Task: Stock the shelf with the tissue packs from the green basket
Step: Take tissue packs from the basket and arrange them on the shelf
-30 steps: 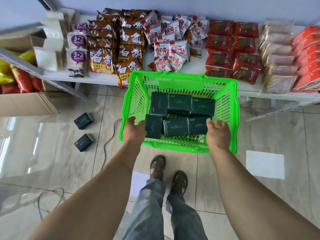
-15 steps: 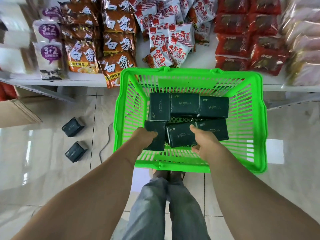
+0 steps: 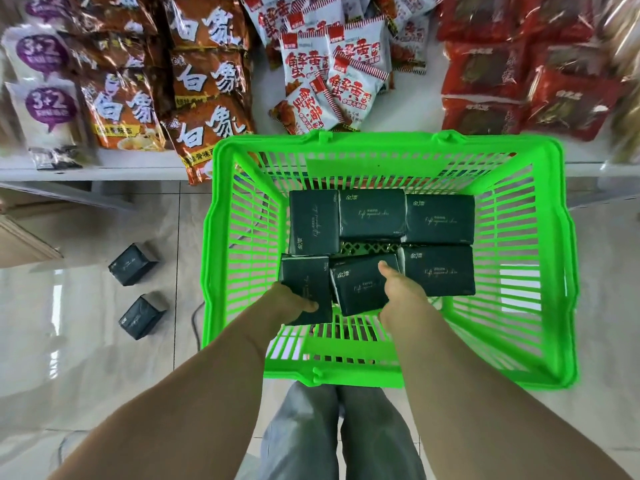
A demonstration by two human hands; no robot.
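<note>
The green basket [image 3: 533, 258] stands on the floor against the white shelf [image 3: 86, 171]. Several dark green tissue packs lie inside it. My left hand [image 3: 289, 301] is shut on the near-left tissue pack [image 3: 304, 282], thumb across its lower edge. My right hand [image 3: 398, 289] is shut on the tilted middle tissue pack [image 3: 360, 289], thumb on top. Three packs [image 3: 372, 213] lie along the far row and one pack [image 3: 438, 270] at the near right. Both forearms reach in over the near rim.
The shelf holds brown noodle bags [image 3: 207, 84], white snack bags [image 3: 332, 81], red packets [image 3: 491, 77] and purple-labelled packs [image 3: 45, 98]. Two loose dark tissue packs [image 3: 133, 259] [image 3: 142, 317] lie on the tiled floor at left. A cardboard box corner [image 3: 20, 237] is at far left.
Both hands left the basket's near rim and went inside it. Each has closed on a tissue pack, and the middle pack is now tilted up. The view has moved closer and lower.
</note>
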